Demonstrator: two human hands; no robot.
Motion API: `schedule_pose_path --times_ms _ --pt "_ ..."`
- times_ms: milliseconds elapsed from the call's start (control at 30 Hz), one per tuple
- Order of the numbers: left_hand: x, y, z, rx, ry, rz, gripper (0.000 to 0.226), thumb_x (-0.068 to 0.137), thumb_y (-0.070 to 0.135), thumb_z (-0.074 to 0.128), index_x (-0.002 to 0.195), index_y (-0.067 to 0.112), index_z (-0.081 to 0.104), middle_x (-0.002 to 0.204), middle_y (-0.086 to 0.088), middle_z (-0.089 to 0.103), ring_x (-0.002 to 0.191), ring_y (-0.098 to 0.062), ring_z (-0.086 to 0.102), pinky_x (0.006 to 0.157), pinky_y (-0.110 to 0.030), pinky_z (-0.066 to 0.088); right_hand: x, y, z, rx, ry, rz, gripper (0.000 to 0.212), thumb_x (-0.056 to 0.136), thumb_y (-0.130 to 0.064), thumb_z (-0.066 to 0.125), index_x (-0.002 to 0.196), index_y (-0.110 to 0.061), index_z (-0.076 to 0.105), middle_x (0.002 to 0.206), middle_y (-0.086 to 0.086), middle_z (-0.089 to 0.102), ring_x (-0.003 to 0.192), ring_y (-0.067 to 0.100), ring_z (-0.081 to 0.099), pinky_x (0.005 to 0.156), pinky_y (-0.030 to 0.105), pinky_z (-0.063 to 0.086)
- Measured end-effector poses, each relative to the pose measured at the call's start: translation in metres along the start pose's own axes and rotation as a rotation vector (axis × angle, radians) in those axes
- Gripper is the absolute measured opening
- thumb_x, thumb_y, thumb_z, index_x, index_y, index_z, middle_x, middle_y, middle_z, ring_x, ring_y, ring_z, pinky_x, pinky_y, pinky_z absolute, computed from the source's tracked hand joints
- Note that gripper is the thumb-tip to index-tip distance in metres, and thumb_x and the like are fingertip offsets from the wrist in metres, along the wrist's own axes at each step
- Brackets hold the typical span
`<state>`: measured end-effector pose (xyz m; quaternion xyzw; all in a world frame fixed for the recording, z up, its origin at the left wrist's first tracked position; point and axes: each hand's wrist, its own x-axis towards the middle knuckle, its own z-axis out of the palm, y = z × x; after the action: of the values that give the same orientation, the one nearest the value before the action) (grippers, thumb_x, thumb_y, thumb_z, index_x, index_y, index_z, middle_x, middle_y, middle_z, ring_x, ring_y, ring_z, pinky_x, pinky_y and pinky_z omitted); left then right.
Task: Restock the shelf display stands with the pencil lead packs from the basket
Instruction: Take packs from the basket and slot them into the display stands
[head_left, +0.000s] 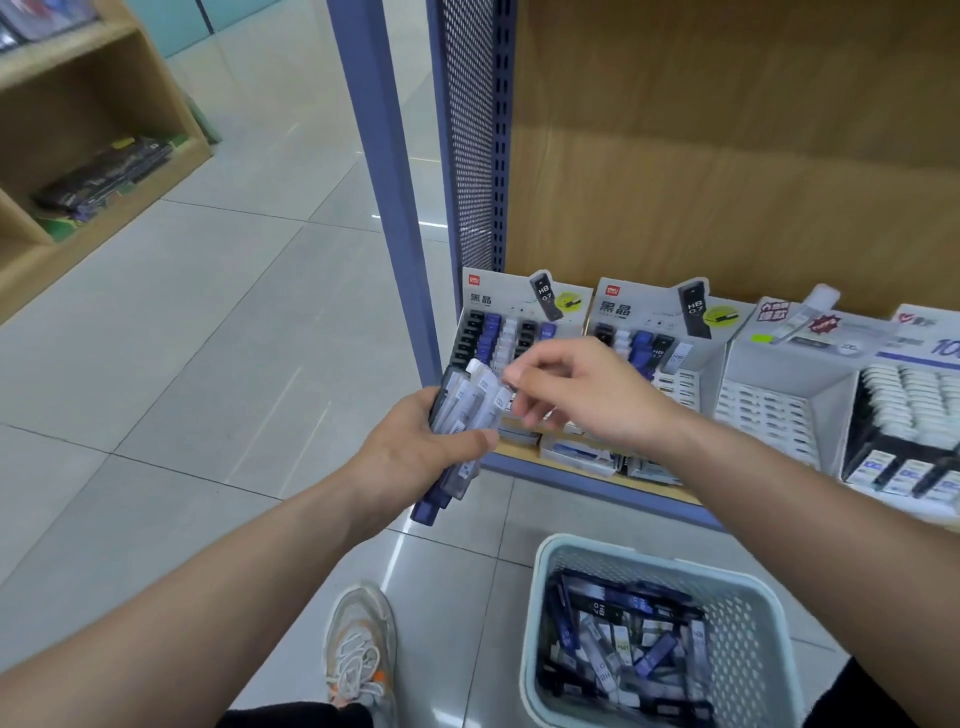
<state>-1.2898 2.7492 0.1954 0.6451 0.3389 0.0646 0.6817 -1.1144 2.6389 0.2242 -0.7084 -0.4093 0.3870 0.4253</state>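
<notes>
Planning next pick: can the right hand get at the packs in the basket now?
Probably yes: the basket is open-topped below the right hand, nothing covering its packs.

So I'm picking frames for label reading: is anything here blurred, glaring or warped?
Head view: the right hand is motion-blurred at its fingertips; glare streaks the floor tiles beside the basket; wide-angle distortion leans the blue shelf post; the HB 0.7 print on the display stands is readable.

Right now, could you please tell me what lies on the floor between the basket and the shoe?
Only bare grey floor tile lies between the basket and the shoe, as the head view shows.
</notes>
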Motion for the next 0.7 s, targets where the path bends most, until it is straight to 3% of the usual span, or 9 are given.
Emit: schedule_pose_path --times_ms 133,300,433,533,700 --pt "-0.003 0.002 0.027 0.004 -0.086 0.031 0.051 0.068 0.033 0.084 0.111 0.015 0.063 0.082 -0.010 0.066 0.069 -0.027 0.061 0.066 -0.043 0.050 -0.029 0.001 -0.007 0.047 0.051 0.067 0.024 0.092 -0.030 0.072 0.091 -0.007 0.065 0.074 0.011 0.074 0.064 0.020 0.070 0.057 0.026 0.056" --pt "-0.006 0.009 0.058 0.014 -0.155 0.067 0.067 0.065 0.050 0.084 0.114 0.011 0.060 0.084 -0.017 0.062 0.073 -0.033 0.052 0.070 -0.058 0.045 -0.053 0.006 -0.033 0.091 0.102 0.095 0.022 0.088 -0.025 0.077 0.081 -0.010 0.061 0.063 0.008 0.069 0.057 0.018 0.065 0.051 0.023 0.050" --pt "-0.005 0.012 0.075 0.012 -0.183 0.088 0.054 0.076 0.045 0.077 0.111 0.008 0.060 0.075 -0.015 0.059 0.064 -0.029 0.049 0.065 -0.048 0.041 -0.067 0.012 -0.049 0.113 0.153 0.158 0.018 0.090 -0.020 0.074 0.082 -0.012 0.061 0.065 0.009 0.069 0.057 0.018 0.065 0.054 0.027 0.053" --pt "-0.003 0.012 0.082 0.026 -0.171 0.074 0.049 0.077 0.044 0.074 0.109 0.009 0.060 0.073 -0.016 0.060 0.063 -0.029 0.050 0.065 -0.050 0.042 -0.074 0.017 -0.058 0.156 0.212 0.187 0.011 0.090 -0.009 0.067 0.081 -0.014 0.062 0.070 0.011 0.069 0.059 0.018 0.067 0.059 0.030 0.056" --pt "0.002 0.008 0.087 0.110 -0.199 0.052 0.042 0.075 0.041 0.077 0.104 0.016 0.060 0.071 -0.010 0.067 0.065 -0.027 0.058 0.067 -0.048 0.047 -0.083 0.030 -0.073 0.333 0.200 0.143 0.019 0.088 0.008 0.062 0.098 -0.009 0.062 0.074 0.014 0.068 0.068 0.024 0.072 0.063 0.030 0.060"
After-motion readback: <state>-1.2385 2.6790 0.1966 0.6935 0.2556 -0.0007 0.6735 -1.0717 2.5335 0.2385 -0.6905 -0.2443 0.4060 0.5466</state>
